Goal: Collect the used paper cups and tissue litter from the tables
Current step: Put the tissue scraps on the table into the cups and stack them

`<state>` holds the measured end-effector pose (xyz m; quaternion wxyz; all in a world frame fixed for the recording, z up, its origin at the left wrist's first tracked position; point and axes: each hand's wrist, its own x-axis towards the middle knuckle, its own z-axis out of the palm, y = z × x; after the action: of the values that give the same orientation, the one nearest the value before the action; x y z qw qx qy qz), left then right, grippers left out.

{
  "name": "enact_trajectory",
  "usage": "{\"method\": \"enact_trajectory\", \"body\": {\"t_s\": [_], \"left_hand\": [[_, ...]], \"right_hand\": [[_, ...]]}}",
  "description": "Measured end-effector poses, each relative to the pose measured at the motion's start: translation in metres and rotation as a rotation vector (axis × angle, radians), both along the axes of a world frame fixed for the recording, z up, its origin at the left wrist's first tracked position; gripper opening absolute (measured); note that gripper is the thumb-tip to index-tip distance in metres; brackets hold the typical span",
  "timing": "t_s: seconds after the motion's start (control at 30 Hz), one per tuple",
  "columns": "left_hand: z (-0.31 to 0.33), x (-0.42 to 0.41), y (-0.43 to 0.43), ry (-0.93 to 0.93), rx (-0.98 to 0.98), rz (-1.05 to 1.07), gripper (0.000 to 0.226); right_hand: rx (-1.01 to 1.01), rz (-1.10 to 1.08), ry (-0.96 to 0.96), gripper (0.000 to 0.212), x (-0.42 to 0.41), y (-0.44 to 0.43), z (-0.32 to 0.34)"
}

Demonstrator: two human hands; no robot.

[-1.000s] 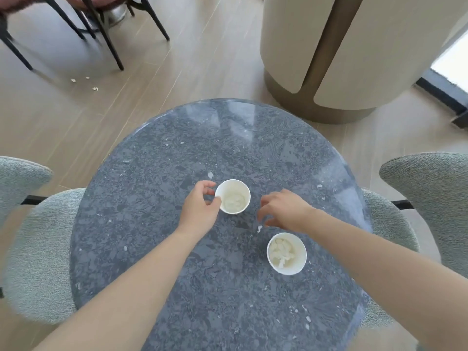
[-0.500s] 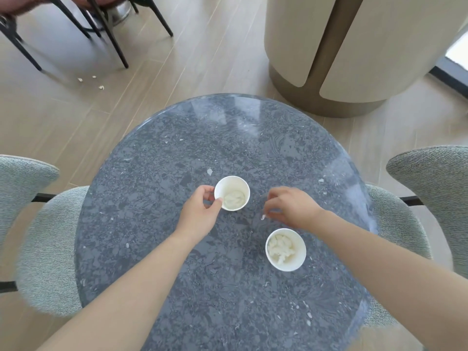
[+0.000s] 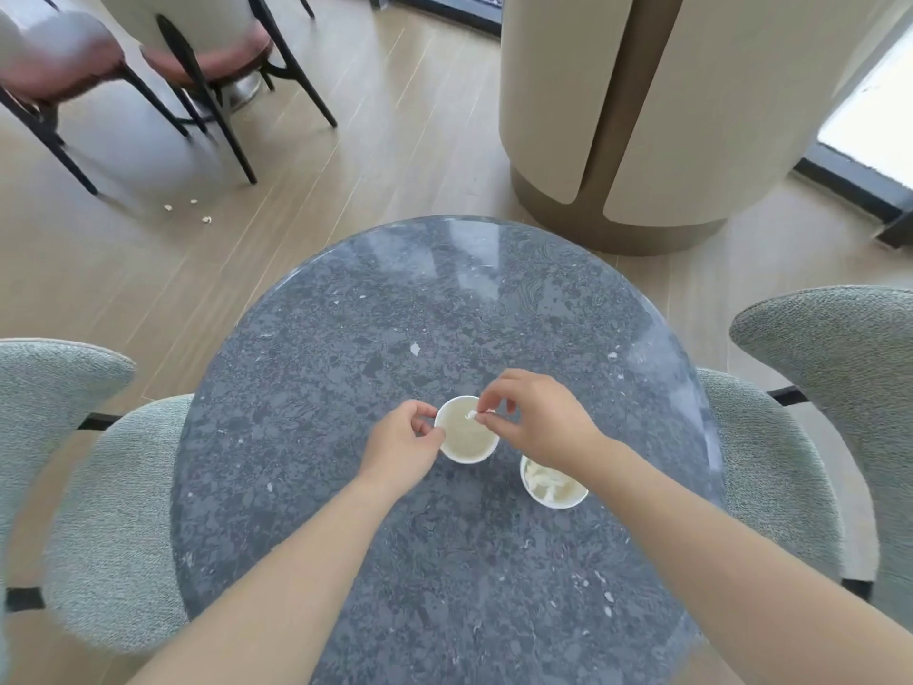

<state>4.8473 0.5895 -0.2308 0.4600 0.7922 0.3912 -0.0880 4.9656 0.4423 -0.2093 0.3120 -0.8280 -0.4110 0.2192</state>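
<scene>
Two hands at a paper cup on a round grey table.

In the middle the round grey table [image 3: 346, 388], with one green padded chair [image 3: 113, 511] at the left and a second green chair [image 3: 815, 368] at the right, a wide cream column [image 3: 667, 91] behind, and red-seated chairs [image 3: 212, 61] far at the back left. Near the table's middle two white paper cups, close but apart. On the left side of the farther cup [image 3: 467, 437] the left hand [image 3: 402, 449], thumb and fingers curled on its rim, holding it upright. Above the mouth of this cup the right hand [image 3: 538, 422], thumb and forefinger pinched narrow on a tissue scrap [image 3: 472, 414]. Just beside the right wrist the nearer cup [image 3: 553, 484], crumpled tissue inside. Farther off on the table one small white bit [image 3: 414, 348]; on the wooden floor a few crumbs [image 3: 190, 210].
</scene>
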Motion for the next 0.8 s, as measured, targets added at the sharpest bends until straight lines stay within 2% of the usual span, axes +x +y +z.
{"method": "enact_trajectory", "body": {"t_s": [0.27,0.43,0.57,0.67,0.8], "left_hand": [[0.004,-0.03,-0.016,0.047,0.026,-0.027,0.013],[0.008,-0.043,-0.023,-0.006,0.141,-0.073,0.027],[0.017,-0.048,-0.028,-0.097,0.253,-0.224,0.033],[0.019,-0.052,-0.034,-0.141,0.391,-0.434,0.034],[0.018,-0.053,-0.047,-0.035,0.436,-0.649,0.033]], "right_hand": [[-0.049,-0.073,-0.007,0.008,-0.027,-0.022,0.003],[-0.088,-0.1,-0.046,0.01,-0.041,-0.045,0.006],[-0.19,-0.089,-0.118,0.017,-0.052,-0.065,0.004],[-0.266,-0.086,-0.197,0.024,-0.06,-0.074,0.002],[-0.4,-0.062,-0.242,0.029,-0.07,-0.08,-0.003]]}}
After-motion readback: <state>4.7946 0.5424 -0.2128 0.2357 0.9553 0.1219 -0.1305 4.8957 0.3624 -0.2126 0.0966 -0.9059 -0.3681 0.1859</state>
